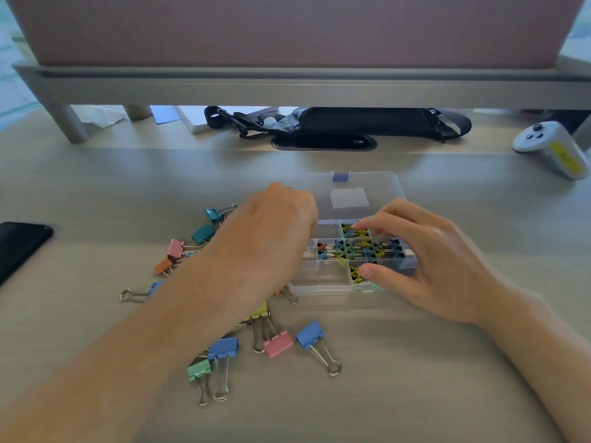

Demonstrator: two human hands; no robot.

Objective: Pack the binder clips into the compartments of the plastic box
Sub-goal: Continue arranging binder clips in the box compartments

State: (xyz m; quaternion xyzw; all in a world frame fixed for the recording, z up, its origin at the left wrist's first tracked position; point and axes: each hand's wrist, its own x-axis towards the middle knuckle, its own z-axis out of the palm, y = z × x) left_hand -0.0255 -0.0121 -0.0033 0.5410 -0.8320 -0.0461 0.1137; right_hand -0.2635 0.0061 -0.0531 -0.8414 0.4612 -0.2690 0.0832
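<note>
**Reaching over the plastic box with both hands**

A pale wood-grain tabletop (415, 362) carries everything. Behind the plastic box, a grey raised shelf (287, 87) spans the width, with a black pouch (367, 121) lying under it.

The plastic box (323, 276) sits at the middle of the tabletop. Its clear lid (377, 183) is laid open flat on the far side.

The left hand (278, 225) hangs over the box's left edge, back upward. Its fingers curl down out of sight, so I cannot tell whether they hold anything. The right hand (441, 260) comes in from the box's right side with its fingers (393, 215) apart and gently bent. Their tips rest on clips in a back compartment, and the thumb (380, 271) lies on a near compartment.

Well to the right of the box and further back lies a white controller (553, 148). Well to its left lies a dark phone (19, 244).

Larger binder clips (310, 335) in blue, pink, green, teal, yellow and orange lie loose to the left of the box and in front of it. Some are partly hidden under the left forearm.

Inside the box, small clips (358, 251) fill the middle row and parts of the rows behind and in front. The compartments at the near left show none.
</note>
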